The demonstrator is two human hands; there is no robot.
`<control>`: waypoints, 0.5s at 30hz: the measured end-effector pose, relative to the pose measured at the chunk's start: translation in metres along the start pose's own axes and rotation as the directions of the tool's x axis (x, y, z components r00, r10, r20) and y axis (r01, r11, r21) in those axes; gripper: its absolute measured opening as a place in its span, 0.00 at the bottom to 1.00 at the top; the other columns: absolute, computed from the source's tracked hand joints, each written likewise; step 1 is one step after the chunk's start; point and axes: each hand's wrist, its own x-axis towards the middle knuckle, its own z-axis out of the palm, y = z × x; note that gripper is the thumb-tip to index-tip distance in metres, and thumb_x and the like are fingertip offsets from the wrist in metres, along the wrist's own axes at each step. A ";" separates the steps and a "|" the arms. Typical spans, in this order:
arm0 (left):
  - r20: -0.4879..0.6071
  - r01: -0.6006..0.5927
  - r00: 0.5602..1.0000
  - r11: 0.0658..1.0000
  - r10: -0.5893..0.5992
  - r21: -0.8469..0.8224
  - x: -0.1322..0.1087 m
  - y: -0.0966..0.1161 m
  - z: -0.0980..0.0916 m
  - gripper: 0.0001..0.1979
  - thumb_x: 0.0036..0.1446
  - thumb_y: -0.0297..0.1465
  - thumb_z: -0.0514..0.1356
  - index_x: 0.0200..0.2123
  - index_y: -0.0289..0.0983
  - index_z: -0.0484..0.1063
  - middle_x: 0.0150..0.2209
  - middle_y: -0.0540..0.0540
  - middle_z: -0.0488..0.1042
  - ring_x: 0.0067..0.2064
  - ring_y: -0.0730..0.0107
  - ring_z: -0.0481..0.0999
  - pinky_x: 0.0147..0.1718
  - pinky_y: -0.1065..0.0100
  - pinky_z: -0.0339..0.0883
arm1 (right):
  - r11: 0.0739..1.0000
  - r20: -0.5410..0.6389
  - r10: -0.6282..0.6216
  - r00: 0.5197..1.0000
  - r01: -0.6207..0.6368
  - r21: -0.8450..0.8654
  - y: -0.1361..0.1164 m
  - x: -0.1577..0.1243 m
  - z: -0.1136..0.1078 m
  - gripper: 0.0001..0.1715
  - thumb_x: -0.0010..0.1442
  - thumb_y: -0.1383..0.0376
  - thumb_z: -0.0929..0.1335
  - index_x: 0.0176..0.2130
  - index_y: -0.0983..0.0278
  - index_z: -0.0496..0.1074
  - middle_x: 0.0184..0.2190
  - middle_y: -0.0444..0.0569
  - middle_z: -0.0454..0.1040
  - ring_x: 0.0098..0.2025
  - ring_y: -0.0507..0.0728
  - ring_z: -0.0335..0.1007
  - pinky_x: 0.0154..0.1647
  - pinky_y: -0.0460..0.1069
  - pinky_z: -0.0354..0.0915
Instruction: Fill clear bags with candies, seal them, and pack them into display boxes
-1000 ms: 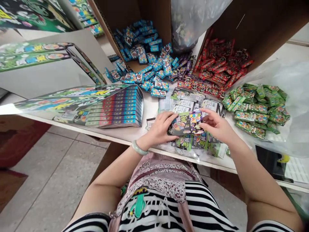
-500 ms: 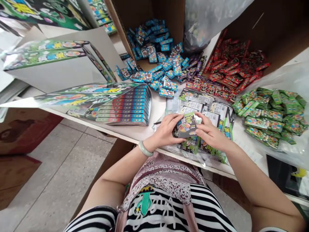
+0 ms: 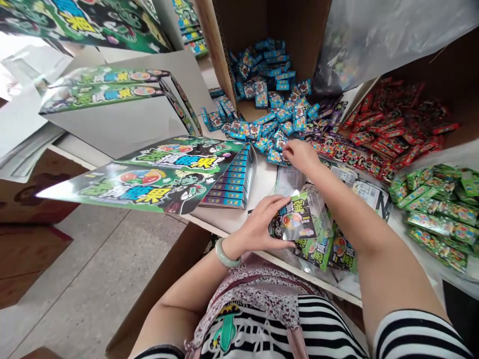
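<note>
While the left hand (image 3: 258, 227) kept its grip on a dark green candy packet (image 3: 295, 219), the right hand (image 3: 301, 155) no longer shared it, as it had half a second earlier. It had let go and reached forward across the white table (image 3: 262, 179), its fingers bunched near the edge of a heap of small blue boxes (image 3: 277, 104); whether it had hold of anything I could not tell. The left hand was half closed, with its fingers curved over the packet's top edge. The packet sat just above the table's front edge, over a pile of matching packets (image 3: 329, 249), with clear plastic (image 3: 318, 212) rising beside it. It lay face up and tilted, its long axis running from lower left to upper right. A round candy picture showed on its face, but its small print was too blurred to read. To the left, a display card (image 3: 149, 182) bore large yellow Chinese characters, the last two seemingly 糖果, beside a stack of blue-edged boxes (image 3: 232, 182). Red packets (image 3: 396, 129) and green packets (image 3: 437, 214) lay to the right.
</note>
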 end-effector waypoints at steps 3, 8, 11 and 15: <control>0.035 0.024 0.999 0.999 -0.023 -0.028 0.000 -0.003 -0.001 0.53 0.48 0.53 0.70 0.71 0.42 0.51 0.62 0.33 0.64 0.63 0.44 0.68 0.63 0.44 0.64 | 0.997 0.063 -0.019 0.998 0.024 -0.070 -0.006 -0.006 0.007 0.14 0.66 0.64 0.67 0.47 0.68 0.78 0.49 0.63 0.77 0.53 0.69 0.72 0.53 0.60 0.68; 0.066 0.049 0.997 0.998 -0.047 -0.037 0.003 -0.003 0.001 0.52 0.49 0.53 0.70 0.70 0.42 0.52 0.63 0.32 0.64 0.64 0.43 0.66 0.64 0.44 0.63 | 0.992 0.118 0.112 0.987 -0.103 -0.076 -0.005 -0.007 0.018 0.24 0.62 0.59 0.72 0.54 0.68 0.74 0.55 0.64 0.72 0.55 0.71 0.71 0.56 0.62 0.67; 0.071 0.082 0.994 0.996 -0.079 -0.037 0.002 -0.002 0.002 0.52 0.48 0.52 0.71 0.70 0.42 0.53 0.63 0.32 0.64 0.64 0.43 0.66 0.65 0.44 0.63 | 0.994 0.089 0.099 0.991 -0.095 -0.051 -0.004 -0.005 0.020 0.17 0.63 0.57 0.71 0.45 0.67 0.78 0.52 0.63 0.74 0.57 0.71 0.68 0.58 0.62 0.66; 0.048 0.067 0.997 0.998 -0.066 -0.013 0.000 -0.003 0.000 0.52 0.48 0.51 0.71 0.70 0.41 0.53 0.62 0.33 0.65 0.64 0.44 0.67 0.64 0.44 0.63 | 0.978 0.013 0.120 0.993 -0.121 0.170 0.001 -0.018 0.009 0.15 0.63 0.56 0.68 0.38 0.65 0.77 0.44 0.57 0.77 0.51 0.66 0.72 0.53 0.58 0.67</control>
